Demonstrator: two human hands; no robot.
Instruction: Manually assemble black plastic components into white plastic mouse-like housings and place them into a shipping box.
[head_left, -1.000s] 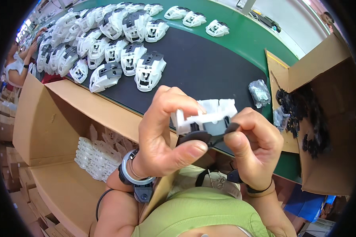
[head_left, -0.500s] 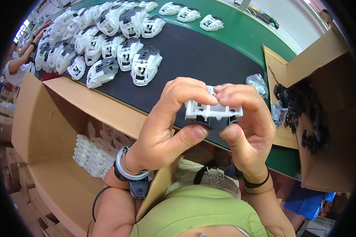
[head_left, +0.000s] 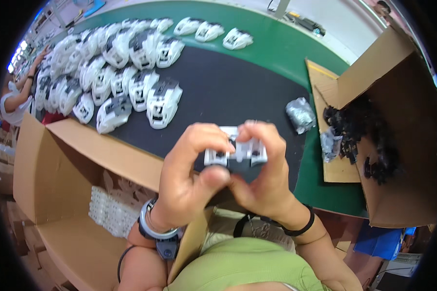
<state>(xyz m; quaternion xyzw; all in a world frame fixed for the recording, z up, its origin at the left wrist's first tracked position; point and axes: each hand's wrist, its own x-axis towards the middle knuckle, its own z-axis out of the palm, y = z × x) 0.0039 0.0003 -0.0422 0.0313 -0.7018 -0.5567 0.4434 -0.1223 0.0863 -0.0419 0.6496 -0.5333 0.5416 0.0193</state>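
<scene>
Between both hands is a white plastic shell with a dark grey panel (head_left: 241, 154), raised in front of my body over the near edge of the dark mat. My left hand (head_left: 189, 169) grips its left side, fingers curled on top and thumb low. On its right side my right hand (head_left: 271, 167) holds it the same way; the right thumb is partly hidden and blurred. Similar white shells with dark grey tops (head_left: 163, 104) stand in rows on the table's left part, the closest one beyond my left hand.
A dark mat (head_left: 228, 77) covers much of the green table (head_left: 272, 34). Left, an open cardboard box (head_left: 68, 233) contains stacked white parts (head_left: 109, 213). Right, a tipped cardboard box (head_left: 398, 203) holds black parts (head_left: 373, 131), with a clear plastic bag (head_left: 301, 115) beside it. Another person's arm (head_left: 24, 94) shows far left.
Both hands have moved left and slightly down in the picture with the white shell. The surroundings have shifted as the view turned, and the shell's near side now tilts differently.
</scene>
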